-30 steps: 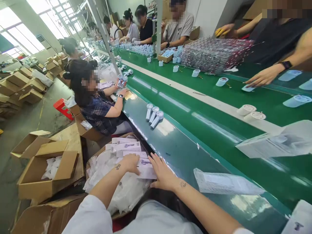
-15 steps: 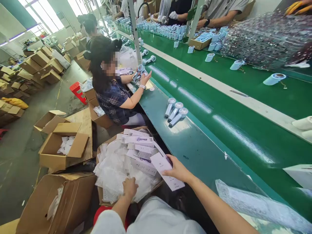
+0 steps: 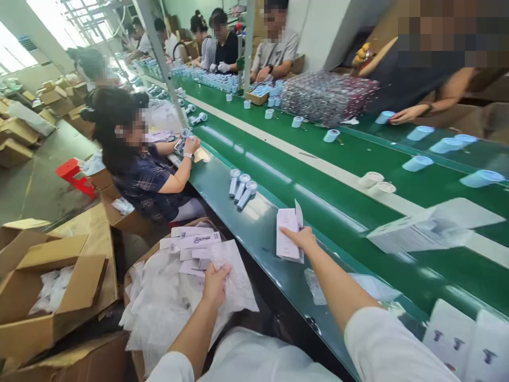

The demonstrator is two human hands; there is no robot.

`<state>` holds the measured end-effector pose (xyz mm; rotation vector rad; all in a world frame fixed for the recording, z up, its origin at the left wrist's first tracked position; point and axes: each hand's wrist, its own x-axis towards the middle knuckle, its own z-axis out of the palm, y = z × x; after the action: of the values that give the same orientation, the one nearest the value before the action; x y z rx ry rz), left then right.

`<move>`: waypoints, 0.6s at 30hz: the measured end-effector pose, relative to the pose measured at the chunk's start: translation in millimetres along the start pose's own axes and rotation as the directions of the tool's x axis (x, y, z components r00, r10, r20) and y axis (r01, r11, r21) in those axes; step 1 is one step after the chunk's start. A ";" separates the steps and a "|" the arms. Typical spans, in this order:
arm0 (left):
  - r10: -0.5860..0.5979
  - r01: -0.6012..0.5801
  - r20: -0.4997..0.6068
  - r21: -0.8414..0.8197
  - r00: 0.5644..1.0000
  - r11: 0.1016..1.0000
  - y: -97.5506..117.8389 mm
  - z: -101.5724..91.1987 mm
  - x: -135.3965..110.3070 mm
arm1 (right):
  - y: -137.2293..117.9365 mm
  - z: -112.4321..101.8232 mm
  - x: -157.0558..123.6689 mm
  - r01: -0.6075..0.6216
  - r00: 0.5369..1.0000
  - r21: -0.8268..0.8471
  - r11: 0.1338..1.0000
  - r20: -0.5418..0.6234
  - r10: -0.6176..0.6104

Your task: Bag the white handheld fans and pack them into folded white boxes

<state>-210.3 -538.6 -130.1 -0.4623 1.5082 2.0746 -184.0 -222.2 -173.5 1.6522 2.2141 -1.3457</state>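
Observation:
My right hand [image 3: 302, 239] grips a flat white product box [image 3: 289, 234] and holds it over the near edge of the green conveyor table [image 3: 278, 159]. My left hand [image 3: 215, 280] pinches a clear plastic bag [image 3: 234, 276] lifted from a heap of bags in an open carton [image 3: 167, 302] beside my knees. Several more flat white boxes [image 3: 194, 241] lie at the far side of that carton. Three pale blue handheld fans [image 3: 240, 190] lie together on the table beyond my right hand.
A seated person in a plaid shirt [image 3: 147, 178] works on my left. Other people sit along the far side, with white and blue round parts [image 3: 374, 180] on the belt. Open cardboard boxes [image 3: 43, 286] stand on the floor. Printed white boxes [image 3: 465, 339] lie at the lower right.
My right hand has carried a flat white box from the carton up onto the green table. My left hand has lifted a plastic bag from the heap. The view has swung right.

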 end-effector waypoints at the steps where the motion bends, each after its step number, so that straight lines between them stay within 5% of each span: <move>1: -0.022 0.022 0.004 -0.024 1.000 0.999 -7.0 13.3 0.5 | 0.5 0.7 0.0 -0.042 0.999 -0.032 0.999 -0.023 0.042; 7: -0.190 0.200 0.096 -0.120 0.977 0.972 -10.0 55.4 10.9 | 17.6 -23.3 -31.1 -0.070 0.984 -0.099 0.993 -0.171 0.052; 9: -0.268 0.292 0.188 -0.114 0.945 0.950 -1.6 68.8 21.7 | 20.1 -27.9 -50.6 0.109 0.957 -0.056 0.992 -0.263 -0.120; 11: -0.313 0.344 0.273 -0.071 0.910 0.936 6.0 84.8 35.5 | 17.9 -22.9 -70.6 0.320 0.936 0.096 0.942 -0.186 -0.299; 12: -0.300 0.326 0.292 -0.042 0.908 0.944 9.0 92.4 42.5 | 15.4 -17.2 -79.4 0.360 0.932 0.215 0.908 -0.053 -0.358; 15: -0.089 0.061 0.187 0.148 0.978 0.987 15.4 104.0 56.9 | 4.4 5.4 -93.6 0.219 0.854 0.437 0.872 0.347 -0.389; 18: 0.198 -0.194 0.028 0.357 0.980 0.914 21.8 93.1 56.7 | -11.5 22.9 -88.9 0.198 0.868 0.452 0.870 0.332 -0.370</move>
<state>-265.7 -443.4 -115.4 -0.1856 1.9566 1.8769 -165.5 -304.1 -134.5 0.9852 2.0757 -2.1252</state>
